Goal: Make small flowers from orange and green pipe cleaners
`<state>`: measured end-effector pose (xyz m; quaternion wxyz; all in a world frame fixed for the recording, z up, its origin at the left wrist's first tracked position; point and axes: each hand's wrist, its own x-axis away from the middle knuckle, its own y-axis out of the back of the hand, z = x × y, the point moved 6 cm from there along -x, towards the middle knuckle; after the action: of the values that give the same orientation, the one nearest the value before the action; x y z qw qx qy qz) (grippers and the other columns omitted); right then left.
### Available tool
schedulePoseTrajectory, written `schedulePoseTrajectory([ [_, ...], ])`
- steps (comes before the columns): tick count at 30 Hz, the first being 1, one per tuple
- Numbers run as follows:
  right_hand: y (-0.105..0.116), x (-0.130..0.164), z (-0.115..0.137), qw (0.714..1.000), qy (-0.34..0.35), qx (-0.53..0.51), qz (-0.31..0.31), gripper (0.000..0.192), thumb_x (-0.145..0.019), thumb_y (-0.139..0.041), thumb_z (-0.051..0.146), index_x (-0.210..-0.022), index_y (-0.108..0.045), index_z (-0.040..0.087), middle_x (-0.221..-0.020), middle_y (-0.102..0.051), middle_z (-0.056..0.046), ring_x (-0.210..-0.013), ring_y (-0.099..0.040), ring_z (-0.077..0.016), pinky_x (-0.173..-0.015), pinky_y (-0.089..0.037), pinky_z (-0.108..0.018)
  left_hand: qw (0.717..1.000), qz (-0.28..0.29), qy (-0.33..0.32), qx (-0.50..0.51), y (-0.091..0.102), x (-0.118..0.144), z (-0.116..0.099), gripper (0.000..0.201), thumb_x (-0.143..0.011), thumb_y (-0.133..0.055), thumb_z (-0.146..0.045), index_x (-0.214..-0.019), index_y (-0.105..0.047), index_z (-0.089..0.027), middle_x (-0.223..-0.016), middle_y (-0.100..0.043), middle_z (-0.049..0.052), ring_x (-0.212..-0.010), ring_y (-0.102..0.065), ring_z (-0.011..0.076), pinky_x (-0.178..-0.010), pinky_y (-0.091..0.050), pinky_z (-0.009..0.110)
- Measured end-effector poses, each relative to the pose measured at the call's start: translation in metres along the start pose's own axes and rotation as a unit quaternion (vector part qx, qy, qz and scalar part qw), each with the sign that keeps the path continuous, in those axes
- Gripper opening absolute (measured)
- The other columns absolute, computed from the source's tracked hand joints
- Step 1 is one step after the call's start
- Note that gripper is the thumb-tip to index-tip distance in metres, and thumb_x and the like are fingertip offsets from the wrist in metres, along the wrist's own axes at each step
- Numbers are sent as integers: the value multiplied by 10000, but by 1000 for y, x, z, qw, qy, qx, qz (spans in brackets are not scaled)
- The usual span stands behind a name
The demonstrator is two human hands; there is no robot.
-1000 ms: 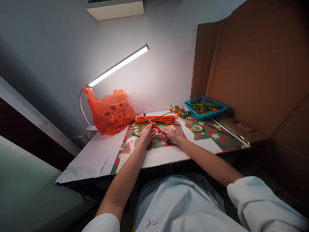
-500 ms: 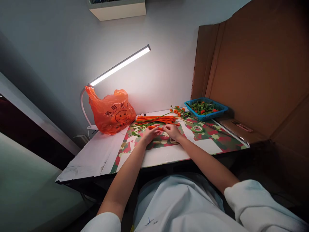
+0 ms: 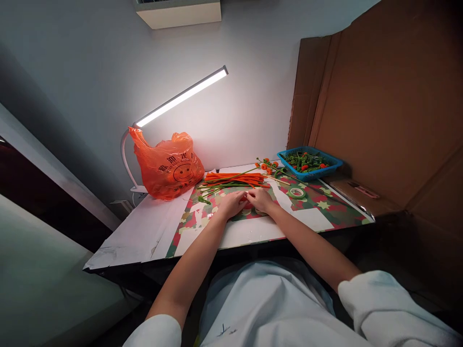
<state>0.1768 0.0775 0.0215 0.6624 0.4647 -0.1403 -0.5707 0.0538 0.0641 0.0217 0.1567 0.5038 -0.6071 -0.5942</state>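
Far left: orange plastic bag (image 3: 168,166) under the lamp (image 3: 181,96), unmoved. Just right of it, the bundle of orange and green stems (image 3: 233,180) lying across the patterned mat (image 3: 325,205). Near that bundle, left hand (image 3: 232,204) and right hand (image 3: 259,198) now drawn together, fingertips touching; the orange piece shown between them a second ago reduced to a small glimpse (image 3: 247,194) where they meet, so probably being rolled or wrapped tight. Grip itself too small to tell. Further right: green tape roll (image 3: 296,193), blue basket (image 3: 310,164), cardboard wall (image 3: 383,106).

Orange bag (image 3: 169,166) bears Chinese characters (too blurred to read).
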Motion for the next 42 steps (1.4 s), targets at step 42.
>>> schedulePoseTrajectory([
  [42, 13, -75, -14, 956, 5, 290, -35, 309, -908, -451, 266, -1121, -630, 132, -1210, -580, -176, -1156, -447, -302, -935, -345, -415, 408, -337, 360, 768, 4, 22, 81, 169, -983, -384, -321, -871, -458, -218, -601, -437, -55, -404, -381, 40, -408, -326, 132],
])
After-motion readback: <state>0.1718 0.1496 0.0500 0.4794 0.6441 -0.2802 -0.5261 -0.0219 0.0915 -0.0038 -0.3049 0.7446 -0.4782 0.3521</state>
